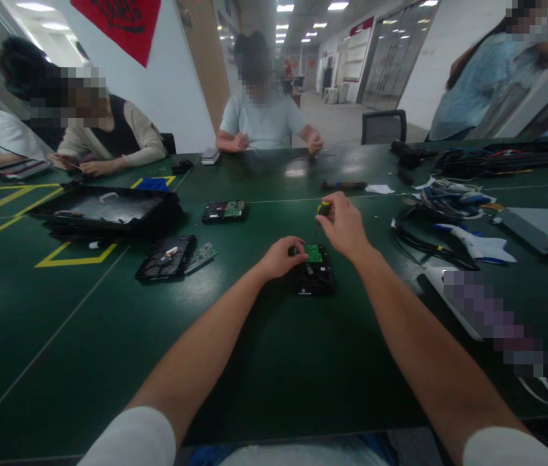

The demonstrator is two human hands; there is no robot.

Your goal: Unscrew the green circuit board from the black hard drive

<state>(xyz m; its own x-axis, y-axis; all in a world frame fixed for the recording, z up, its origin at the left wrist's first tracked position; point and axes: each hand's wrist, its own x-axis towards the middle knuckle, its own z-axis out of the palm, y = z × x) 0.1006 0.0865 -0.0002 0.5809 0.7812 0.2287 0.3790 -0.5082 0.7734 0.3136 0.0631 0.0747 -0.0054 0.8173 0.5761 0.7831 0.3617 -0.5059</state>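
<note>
R hand (344,223) closed on screwdriver (323,208), shaft down to green PCB (312,253). L hand (282,257) has fingers on the PCB's L side; grip width can't tell. PCB sits on far part of black drive (313,278), flat on table (235,362). To the L: open drive (166,257) w/ loose board (201,257) beside it, 2nd drive (224,211) beyond.

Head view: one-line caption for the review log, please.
Right hand holds a yellow-and-black screwdriver over the green circuit board of a black rectangular drive; left hand steadies it.
</note>
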